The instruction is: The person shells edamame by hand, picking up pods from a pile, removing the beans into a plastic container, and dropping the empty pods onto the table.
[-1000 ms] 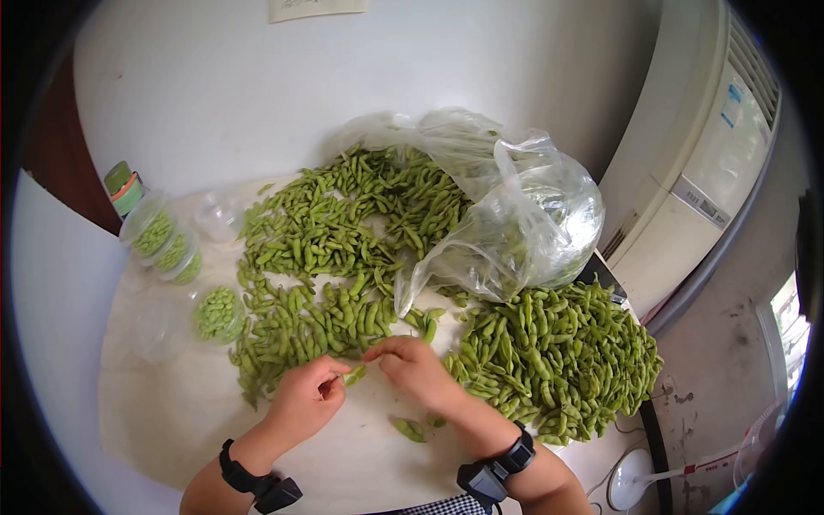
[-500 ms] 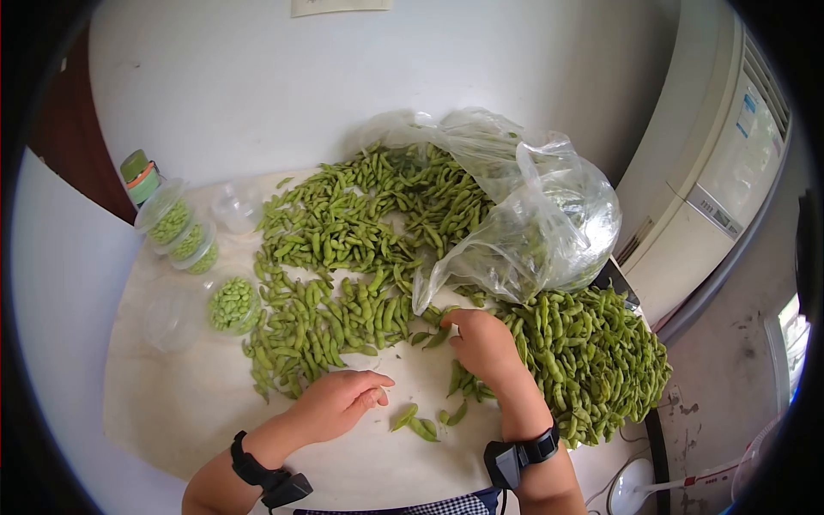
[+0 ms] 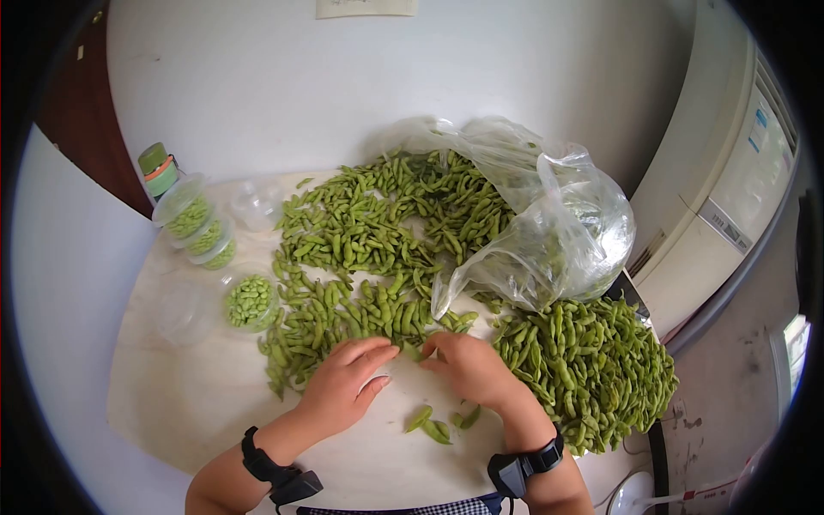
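Near the table's middle, my right hand (image 3: 468,367) pinches a green edamame pod (image 3: 412,353) that juts out toward my other hand. Close to the pod's free end is my left hand (image 3: 345,388), palm turned inward, with its thumb spread from the fingers and nothing seen in it. A few loose pods (image 3: 437,430) lie on the pale tabletop just below both hands. Beyond my fingers spreads a layer of unopened pods (image 3: 378,305). Right of my right forearm rises a tall heap of pods (image 3: 584,369).
A clear plastic bag (image 3: 558,232) with pods inside sits at the back right. On the left are stacked tubs of shelled beans (image 3: 189,216), an uncovered tub of beans (image 3: 250,300), a clear lid (image 3: 186,311) and a green bottle (image 3: 157,168). An air conditioner (image 3: 730,197) stands right.
My right hand has moved left with a pod, closer to my left hand. My left hand has risen slightly and its thumb has spread. The whole view has shifted a little.
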`<state>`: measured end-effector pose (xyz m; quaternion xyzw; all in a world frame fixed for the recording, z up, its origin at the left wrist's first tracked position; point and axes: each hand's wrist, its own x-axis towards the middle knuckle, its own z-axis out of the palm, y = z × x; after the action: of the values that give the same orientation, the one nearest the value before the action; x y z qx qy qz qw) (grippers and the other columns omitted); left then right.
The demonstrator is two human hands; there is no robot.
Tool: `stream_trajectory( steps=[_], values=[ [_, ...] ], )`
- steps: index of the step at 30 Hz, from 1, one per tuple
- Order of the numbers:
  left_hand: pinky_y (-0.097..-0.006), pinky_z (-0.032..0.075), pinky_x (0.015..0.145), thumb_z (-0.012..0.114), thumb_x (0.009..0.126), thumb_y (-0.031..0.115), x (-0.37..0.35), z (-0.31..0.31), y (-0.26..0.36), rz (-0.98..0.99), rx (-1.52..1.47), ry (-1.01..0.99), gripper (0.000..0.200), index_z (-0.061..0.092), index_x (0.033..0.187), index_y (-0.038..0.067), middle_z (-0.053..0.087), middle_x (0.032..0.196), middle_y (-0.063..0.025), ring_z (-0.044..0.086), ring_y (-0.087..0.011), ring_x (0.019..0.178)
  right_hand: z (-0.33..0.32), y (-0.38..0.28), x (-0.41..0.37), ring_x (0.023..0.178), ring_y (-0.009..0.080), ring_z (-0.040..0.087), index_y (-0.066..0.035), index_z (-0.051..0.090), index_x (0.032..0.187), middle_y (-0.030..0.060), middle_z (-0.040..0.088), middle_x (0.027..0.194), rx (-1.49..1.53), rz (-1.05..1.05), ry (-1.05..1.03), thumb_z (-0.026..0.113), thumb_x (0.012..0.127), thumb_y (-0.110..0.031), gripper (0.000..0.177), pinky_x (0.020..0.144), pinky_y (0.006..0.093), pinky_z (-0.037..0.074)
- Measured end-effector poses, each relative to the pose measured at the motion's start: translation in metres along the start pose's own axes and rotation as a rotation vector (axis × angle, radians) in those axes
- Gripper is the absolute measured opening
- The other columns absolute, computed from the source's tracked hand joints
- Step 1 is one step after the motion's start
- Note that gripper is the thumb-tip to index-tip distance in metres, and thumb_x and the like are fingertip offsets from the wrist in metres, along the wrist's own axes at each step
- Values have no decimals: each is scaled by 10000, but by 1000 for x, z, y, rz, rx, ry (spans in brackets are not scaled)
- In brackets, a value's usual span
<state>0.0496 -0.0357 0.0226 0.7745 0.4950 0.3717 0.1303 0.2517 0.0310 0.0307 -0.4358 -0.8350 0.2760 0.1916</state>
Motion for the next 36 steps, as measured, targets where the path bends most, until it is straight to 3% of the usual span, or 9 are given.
stream_trajectory(
  steps=[5,11,13,15,28,31,33,34,36],
  values=[
    [-369,436,778,631,779,123,1,-3,-5,110,173,-67,243,609,1007,43,612,889,-81,546,-265,896,10,-15,-3,758,326,599,-35,583,871,155,622,798,95,-115,-185,593,793,-166,153,672,395,464],
    [-374,439,712,636,771,114,-2,-1,-15,57,167,-53,101,606,819,30,598,764,-89,552,-280,777,18,-6,1,659,271,543,7,605,925,168,587,752,248,-103,-97,608,827,-162,196,620,342,434],
    [-374,443,701,634,774,115,-3,0,-16,36,139,11,101,605,817,28,598,761,-95,553,-283,776,17,-7,2,644,265,528,16,609,918,173,582,747,300,-66,-84,605,837,-163,197,617,337,431],
    [-374,446,689,632,777,117,-3,0,-16,15,110,73,102,605,815,27,599,757,-101,554,-286,774,18,-6,3,663,359,536,13,608,858,209,564,716,284,-60,-110,572,850,-212,228,628,395,432],
    [-394,447,653,595,812,119,-1,0,-17,27,-8,55,105,591,831,16,593,742,-116,551,-312,733,19,-9,1,676,360,532,3,617,837,198,563,720,281,-71,-81,573,849,-200,209,631,387,430],
    [-396,447,663,585,822,143,-2,-1,-17,-9,9,14,117,594,827,26,588,739,-119,552,-311,740,22,-9,1,688,340,551,14,621,868,203,579,749,313,-77,-93,558,862,-194,217,647,377,436],
    [-398,447,668,579,827,158,-3,1,-16,-39,28,-23,127,596,824,32,587,740,-119,554,-311,746,25,-2,3,594,160,458,26,632,851,70,501,624,498,-9,20,495,916,-147,230,574,302,404],
    [-397,447,676,577,829,172,-5,5,-17,-8,48,-68,137,596,817,37,586,741,-118,554,-309,757,16,-6,3,592,99,428,30,622,945,4,464,631,429,-40,4,452,939,-153,250,542,263,378],
    [-393,446,702,584,821,195,-6,5,-9,32,41,-139,150,593,806,46,583,748,-107,555,-298,781,13,-1,4,580,82,402,32,604,989,-15,437,628,475,-36,31,452,937,-145,240,528,242,354]
  ],
)
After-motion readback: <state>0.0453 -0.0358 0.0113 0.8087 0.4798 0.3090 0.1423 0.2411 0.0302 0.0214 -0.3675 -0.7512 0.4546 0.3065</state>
